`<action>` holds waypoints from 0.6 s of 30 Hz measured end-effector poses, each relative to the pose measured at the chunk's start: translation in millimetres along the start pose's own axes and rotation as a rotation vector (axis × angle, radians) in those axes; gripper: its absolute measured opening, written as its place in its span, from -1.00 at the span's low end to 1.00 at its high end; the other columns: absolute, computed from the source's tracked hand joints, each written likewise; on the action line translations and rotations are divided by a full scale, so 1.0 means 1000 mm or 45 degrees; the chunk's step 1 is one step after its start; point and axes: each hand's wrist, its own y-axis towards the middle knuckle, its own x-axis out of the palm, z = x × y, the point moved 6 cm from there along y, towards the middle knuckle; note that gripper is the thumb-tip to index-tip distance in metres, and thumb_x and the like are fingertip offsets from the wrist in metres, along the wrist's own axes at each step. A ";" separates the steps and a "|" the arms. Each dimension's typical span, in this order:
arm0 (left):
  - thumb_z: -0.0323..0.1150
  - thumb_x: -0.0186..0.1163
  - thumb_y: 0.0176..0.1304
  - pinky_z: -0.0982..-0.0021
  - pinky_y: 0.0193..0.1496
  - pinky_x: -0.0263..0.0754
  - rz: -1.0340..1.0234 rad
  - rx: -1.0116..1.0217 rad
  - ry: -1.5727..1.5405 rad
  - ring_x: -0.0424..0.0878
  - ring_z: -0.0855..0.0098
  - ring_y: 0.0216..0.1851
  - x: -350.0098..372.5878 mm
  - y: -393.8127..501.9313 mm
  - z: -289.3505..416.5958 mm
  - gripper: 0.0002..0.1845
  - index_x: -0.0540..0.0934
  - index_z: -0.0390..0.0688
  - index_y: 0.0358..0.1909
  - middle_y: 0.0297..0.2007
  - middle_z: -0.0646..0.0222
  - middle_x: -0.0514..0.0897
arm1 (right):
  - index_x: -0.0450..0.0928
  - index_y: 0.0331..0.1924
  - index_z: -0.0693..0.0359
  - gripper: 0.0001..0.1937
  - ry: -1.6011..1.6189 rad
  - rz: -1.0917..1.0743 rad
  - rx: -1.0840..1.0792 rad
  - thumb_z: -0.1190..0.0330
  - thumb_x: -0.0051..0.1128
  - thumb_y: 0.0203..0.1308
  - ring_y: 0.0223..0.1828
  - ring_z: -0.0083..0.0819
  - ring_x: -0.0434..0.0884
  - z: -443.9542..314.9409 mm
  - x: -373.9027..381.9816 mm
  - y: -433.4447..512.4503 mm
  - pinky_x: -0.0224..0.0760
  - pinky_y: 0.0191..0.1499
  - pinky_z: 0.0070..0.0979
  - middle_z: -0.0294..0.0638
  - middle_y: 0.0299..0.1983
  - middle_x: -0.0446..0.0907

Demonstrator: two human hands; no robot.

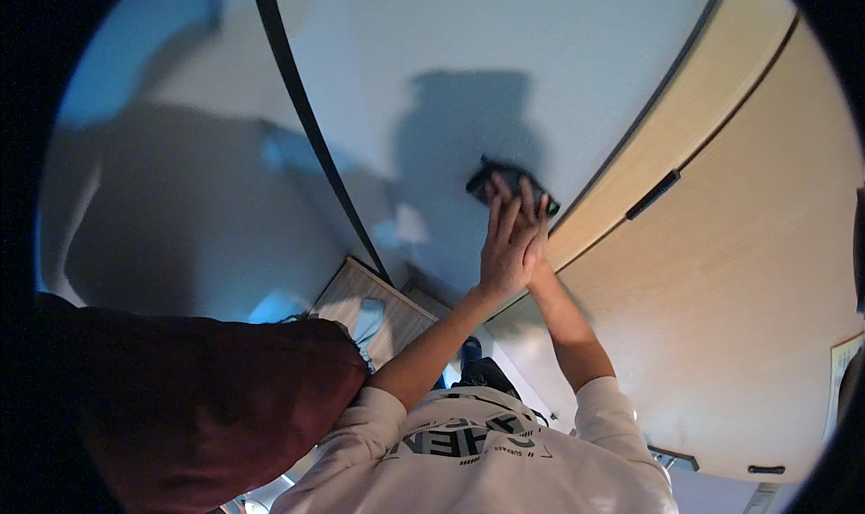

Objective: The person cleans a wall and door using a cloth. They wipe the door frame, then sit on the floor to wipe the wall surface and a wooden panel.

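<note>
Both my hands are together on a dark cloth (510,181) that lies against a pale, smooth panel (595,54). My left hand (503,257) overlaps my right hand (538,249), and outstretched fingers reach across the bunched cloth. Much of the right hand is hidden beneath the left, so which fingertips belong to which hand is partly unclear. A small green patch shows at the cloth's right corner. Behind the hands, a broad shadow falls over the panel.
Close on the right stands a light wooden door (682,298) with a black handle (653,194). A black strip (304,108) crosses the left side. Maroon fabric (230,385) bulges beside my left arm. Below is a wood-grain surface (399,318) with a pale blue item (368,321).
</note>
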 end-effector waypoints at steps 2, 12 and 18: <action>-0.37 0.26 0.24 -0.19 0.46 0.19 -0.094 -0.134 0.023 0.03 -0.39 0.52 0.017 -0.043 -0.018 -0.70 0.63 -0.13 0.01 0.51 -0.12 0.16 | 0.19 0.55 -0.16 -0.44 0.064 -0.087 -0.029 0.17 -0.17 0.49 0.66 -0.09 -0.13 -0.005 0.026 -0.031 -0.10 0.44 0.42 -0.47 0.63 0.04; -0.27 0.30 0.28 -0.23 0.49 0.10 0.182 -0.053 0.080 0.09 -0.35 0.51 -0.004 0.014 0.010 -0.66 0.60 -0.13 0.06 0.47 -0.04 0.26 | 0.17 0.56 -0.11 -0.42 -0.170 0.158 -0.029 0.13 -0.14 0.50 0.65 -0.11 -0.03 -0.002 0.002 0.016 -0.22 0.50 0.31 -0.45 0.62 0.08; -0.37 0.31 0.21 -0.16 0.47 0.19 0.340 0.078 -0.028 0.22 -0.27 0.47 -0.052 0.098 0.017 -0.60 0.53 -0.18 0.08 0.42 -0.05 0.36 | 0.15 0.57 -0.08 -0.42 -0.270 0.281 -0.025 0.10 -0.14 0.52 0.64 -0.13 0.02 0.000 -0.019 0.072 -0.27 0.54 0.25 -0.44 0.62 0.10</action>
